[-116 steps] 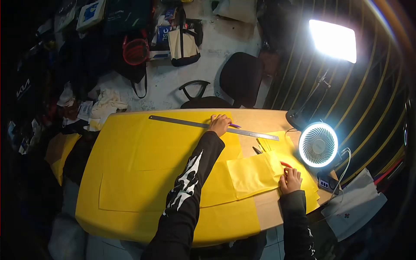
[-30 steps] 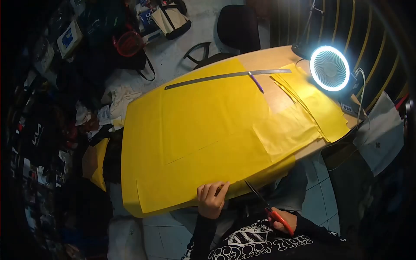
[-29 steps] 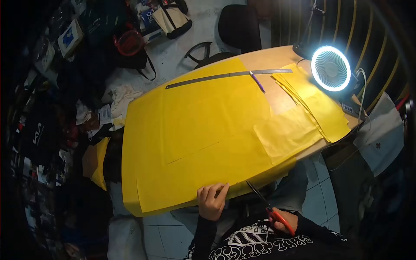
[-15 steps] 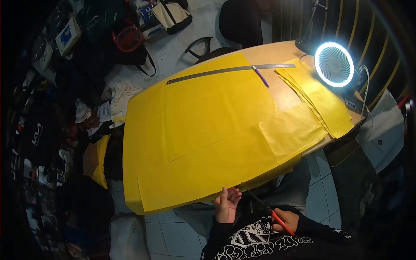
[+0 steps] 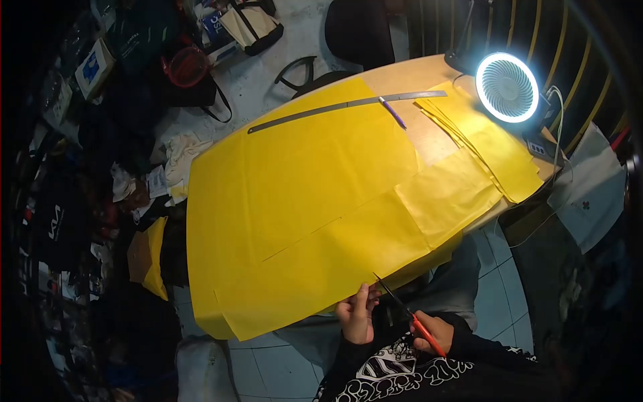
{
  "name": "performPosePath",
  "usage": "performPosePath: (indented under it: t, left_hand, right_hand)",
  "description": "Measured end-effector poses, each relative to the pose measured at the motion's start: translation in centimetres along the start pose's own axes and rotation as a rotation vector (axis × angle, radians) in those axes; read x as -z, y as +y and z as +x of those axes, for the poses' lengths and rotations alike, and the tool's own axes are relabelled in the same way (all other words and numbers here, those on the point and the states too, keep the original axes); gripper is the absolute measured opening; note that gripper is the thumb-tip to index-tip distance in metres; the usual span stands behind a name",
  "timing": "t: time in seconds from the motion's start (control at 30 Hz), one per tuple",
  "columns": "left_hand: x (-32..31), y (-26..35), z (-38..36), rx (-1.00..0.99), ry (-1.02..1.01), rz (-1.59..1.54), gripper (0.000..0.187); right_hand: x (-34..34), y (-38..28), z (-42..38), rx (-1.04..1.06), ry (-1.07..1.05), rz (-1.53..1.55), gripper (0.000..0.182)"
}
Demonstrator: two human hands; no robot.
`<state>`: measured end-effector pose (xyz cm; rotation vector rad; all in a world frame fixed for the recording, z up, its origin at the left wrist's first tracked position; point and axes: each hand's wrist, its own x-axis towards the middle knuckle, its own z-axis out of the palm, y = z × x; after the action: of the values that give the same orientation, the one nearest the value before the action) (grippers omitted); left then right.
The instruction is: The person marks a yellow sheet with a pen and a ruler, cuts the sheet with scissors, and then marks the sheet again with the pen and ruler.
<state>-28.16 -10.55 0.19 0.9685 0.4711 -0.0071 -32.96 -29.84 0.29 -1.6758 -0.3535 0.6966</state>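
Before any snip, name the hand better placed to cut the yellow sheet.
Right, most likely: the right hand holds the red-handled scissors, blades at the near edge of the yellow sheet; the left hand has none.

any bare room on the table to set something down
Bare wood shows between the purple pen and the stack of yellow sheets, and beyond the right half of the ruler. The yellow sheet between ruler and scissors has room too. Crowded: the near edge, with left hand, scissors and right hand; the right end, around the fan.
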Motion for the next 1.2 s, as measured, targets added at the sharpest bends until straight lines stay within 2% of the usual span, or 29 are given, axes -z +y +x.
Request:
performPosePath:
  t: [0.2,0.57,0.8,1.0,1.2]
  left_hand:
    - [-0.7,-0.3,0.5,0.022,0.023,-0.058,0.009]
    - [-1.7,0.1,0.3,-0.049,0.037,-0.156,0.002]
    - [-1.3,-0.5,0.3,-0.056,0.032,-0.081,0.008]
    - [-1.5,-0.3,0.1,-0.146,-0.062,-0.085,0.012]
    - [-0.9,-0.9,0.5,-0.096,-0.074,-0.114,0.014]
  right_hand:
    - [0.0,-0.8,1.1,0.008,0.029,-0.016,0.066]
    - [0.1,-1.6,2.7,-0.036,-0.053,-0.098,0.070]
    - [0.0,-2.2,3.1,0.009,0.003,-0.127,0.071]
    - [-0.5,-1.6,3.6,0.089,0.011,-0.040,0.073]
    - [-0.9,-1.0,3.8,0.122,0.034,-0.015,0.073]
